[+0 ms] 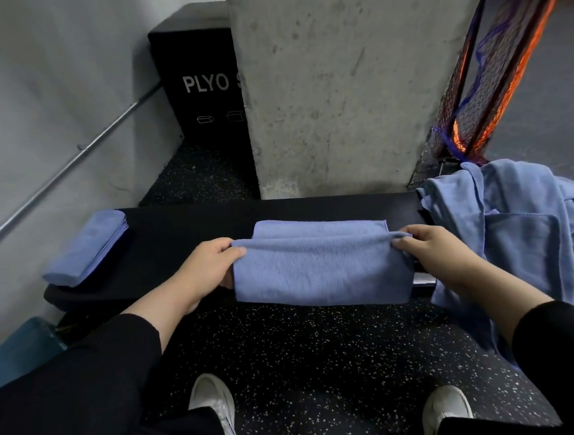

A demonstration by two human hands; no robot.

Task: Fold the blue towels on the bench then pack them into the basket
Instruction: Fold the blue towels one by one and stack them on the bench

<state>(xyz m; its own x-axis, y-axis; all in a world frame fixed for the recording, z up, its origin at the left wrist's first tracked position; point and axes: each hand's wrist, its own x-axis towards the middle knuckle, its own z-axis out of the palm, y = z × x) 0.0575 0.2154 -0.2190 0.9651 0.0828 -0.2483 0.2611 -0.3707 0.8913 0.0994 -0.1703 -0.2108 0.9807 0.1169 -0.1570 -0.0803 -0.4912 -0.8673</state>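
A blue towel [320,269] lies half folded across the black bench [186,233], its near part hanging over the front edge. My left hand [204,266] pinches the towel's left fold edge and my right hand [439,251] pinches the right one, both lifted slightly above the bench. A stack of folded blue towels [85,246] rests on the bench's left end. A heap of unfolded blue towels [521,230] covers the right end. No basket is clearly in view.
A concrete pillar [337,79] stands right behind the bench. A black plyo box [203,81] sits at the back left beside a wall with a metal rail [74,163]. Orange and black netting [479,88] hangs at the right. A teal object [18,351] is at lower left.
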